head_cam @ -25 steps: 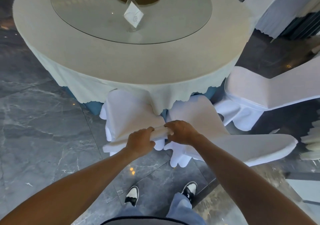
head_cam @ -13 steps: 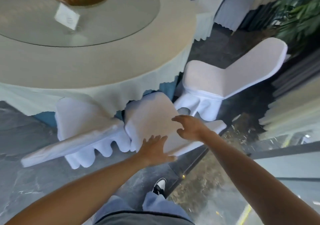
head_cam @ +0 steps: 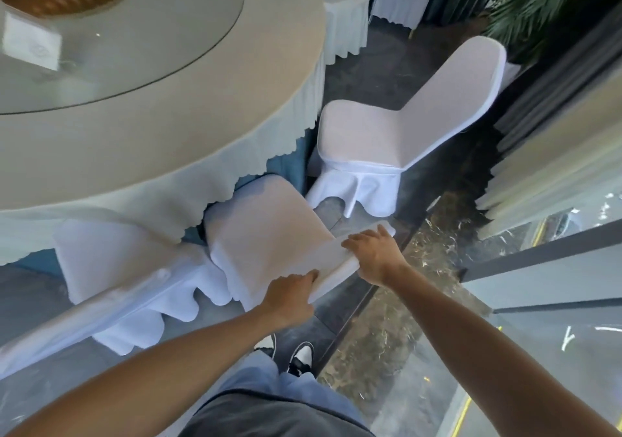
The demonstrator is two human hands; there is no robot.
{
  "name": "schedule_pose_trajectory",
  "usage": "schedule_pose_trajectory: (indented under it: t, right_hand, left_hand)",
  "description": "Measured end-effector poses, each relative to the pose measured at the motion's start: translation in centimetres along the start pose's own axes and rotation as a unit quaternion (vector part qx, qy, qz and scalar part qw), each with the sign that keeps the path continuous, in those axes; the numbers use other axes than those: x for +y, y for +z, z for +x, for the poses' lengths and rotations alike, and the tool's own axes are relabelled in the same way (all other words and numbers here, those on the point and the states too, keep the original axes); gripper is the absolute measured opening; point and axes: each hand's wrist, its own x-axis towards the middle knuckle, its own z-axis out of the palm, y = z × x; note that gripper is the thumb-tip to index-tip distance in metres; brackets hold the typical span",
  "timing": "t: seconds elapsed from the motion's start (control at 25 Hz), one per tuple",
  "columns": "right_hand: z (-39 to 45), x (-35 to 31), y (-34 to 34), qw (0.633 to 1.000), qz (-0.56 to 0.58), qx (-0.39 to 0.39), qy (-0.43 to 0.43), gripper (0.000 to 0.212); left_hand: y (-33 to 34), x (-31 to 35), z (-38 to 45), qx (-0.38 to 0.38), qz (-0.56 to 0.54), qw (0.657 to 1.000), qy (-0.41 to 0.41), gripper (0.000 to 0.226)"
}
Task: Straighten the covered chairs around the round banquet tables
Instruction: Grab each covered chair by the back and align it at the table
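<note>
Fingers: left hand point(head_cam: 289, 297) curled over the top edge of the chair point(head_cam: 266, 231) back, thumb side toward the seat; right hand point(head_cam: 377, 254) wrapped over the same edge further along, fingers point(head_cam: 355, 243) pressed together on the seat side. Both closed on the cover fabric, no slack pinch visible

Chair sits at 6 o'clock of the table point(head_cam: 161, 140), seat front tucked under the tablecloth hem, back pointing at the person

Step in hand: squaring this chair, the 2nd of 3 in view. Chair 1 point(head_cam: 111, 268) at 7 o'clock is touching it on the left, already tucked. Chair 3 point(head_cam: 397, 130) at 4 o'clock stands apart from the table, seat fully clear of the cloth, likely not done

Next move, my read: small twist or push on the back until the seat faces table centre, keep a gap to chair 1, then release and go to chair 3

Vs 0.5 s ago: left hand was flat with fingers spread just below the edge, right hand only touching the back; now both grip the edge. View has swung right, chair 3 larger in frame
</note>
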Motion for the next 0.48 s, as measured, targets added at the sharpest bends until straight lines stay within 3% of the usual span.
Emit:
schedule_pose_trajectory:
  t: [0.2, 0.48]
  right_hand:
    - [5.4, 0.2, -1.1, 0.999, -0.022, 0.043, 0.017, 0.040]
    - [14.6, -1.4, -6.4, 0.997, -0.051, 0.050, -0.008, 0.037]
  left_hand:
    - [-2.6, -2.7, 2.6, 0.035, -0.031, 0.998, -0.040, 0.058]
    - [-7.5, -8.8, 6.9, 0.080, -0.067, 0.989, -0.104, 0.063]
